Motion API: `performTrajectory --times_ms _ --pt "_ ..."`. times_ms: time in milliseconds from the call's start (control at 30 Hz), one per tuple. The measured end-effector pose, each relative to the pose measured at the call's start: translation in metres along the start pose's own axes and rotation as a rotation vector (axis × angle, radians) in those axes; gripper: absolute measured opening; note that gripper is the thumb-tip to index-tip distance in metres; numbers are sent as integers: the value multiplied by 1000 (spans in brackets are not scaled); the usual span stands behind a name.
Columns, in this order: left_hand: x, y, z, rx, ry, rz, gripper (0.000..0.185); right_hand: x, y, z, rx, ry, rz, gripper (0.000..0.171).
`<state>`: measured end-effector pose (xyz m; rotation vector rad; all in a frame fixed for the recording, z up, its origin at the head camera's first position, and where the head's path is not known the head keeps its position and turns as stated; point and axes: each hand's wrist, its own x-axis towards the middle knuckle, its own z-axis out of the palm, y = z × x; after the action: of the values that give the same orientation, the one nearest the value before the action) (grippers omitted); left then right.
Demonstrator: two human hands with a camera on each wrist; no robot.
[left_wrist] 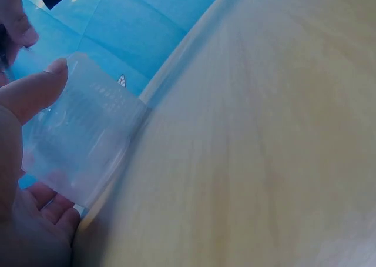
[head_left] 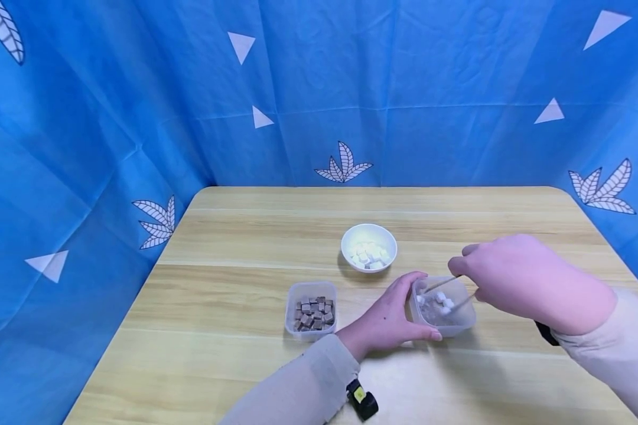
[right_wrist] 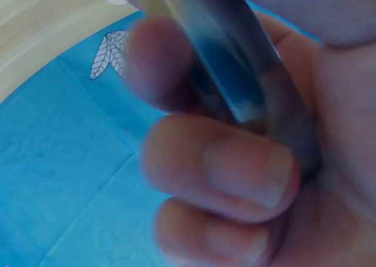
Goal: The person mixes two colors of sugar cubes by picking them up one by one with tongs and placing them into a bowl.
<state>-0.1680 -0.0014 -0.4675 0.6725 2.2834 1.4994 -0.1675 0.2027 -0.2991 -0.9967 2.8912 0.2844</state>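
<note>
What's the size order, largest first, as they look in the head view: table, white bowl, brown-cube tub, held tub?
1. Table
2. Held tub and brown-cube tub: look close in size; the held tub is partly hidden, so not ranked.
3. White bowl: farther back, so its true size is unsure.

Beige and black, seen from afar
I make out a beige left sleeve [head_left: 300, 389], a matching right sleeve [head_left: 617, 348], a yellow-marked black left fitting [head_left: 368, 406] and a black right band [head_left: 546, 334].

Bright head view, blurred wrist views
</note>
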Motion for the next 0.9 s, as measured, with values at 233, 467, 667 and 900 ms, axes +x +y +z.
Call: performTrajectory --times_ms 233,467,667,900 --pt "1 -1 0 -9 1 8 105 -5 7 -4 25 -3 13 37" --pt "0 -1 0 -9 2 -4 106 -4 10 4 48 -74 4 24" --pt "1 -2 0 -1 -1 9 104 1 9 15 91 -62 -10 27" --pt "1 -3 0 -6 0 17 104 -6 15 11 108 -51 -43 26"
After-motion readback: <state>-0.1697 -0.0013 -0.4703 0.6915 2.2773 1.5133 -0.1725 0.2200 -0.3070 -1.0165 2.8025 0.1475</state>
